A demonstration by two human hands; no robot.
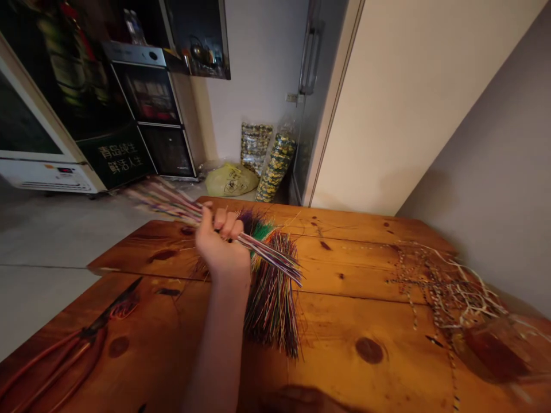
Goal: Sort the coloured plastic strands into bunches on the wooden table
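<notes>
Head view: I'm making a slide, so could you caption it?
Left hand gripping a bundle of multicoloured strands, with more strands on the wooden table below.

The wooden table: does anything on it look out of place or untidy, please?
Yes: at the picture's right, a loose tangle of white and patterned thin cords sprawls across the brown wooden table. It looks odd because the pile of thin multicoloured strands nearer the middle lies mostly aligned.

The left forearm point(219, 350) rises from the bottom edge, wrist point(228, 281) nearly straight. The left hand point(221, 232) is clenched, thumb point(206, 218) leftmost, fingers point(228, 222) curled in. Seemingly the right hand point(301, 397) shows low down, too dark to read.
</notes>
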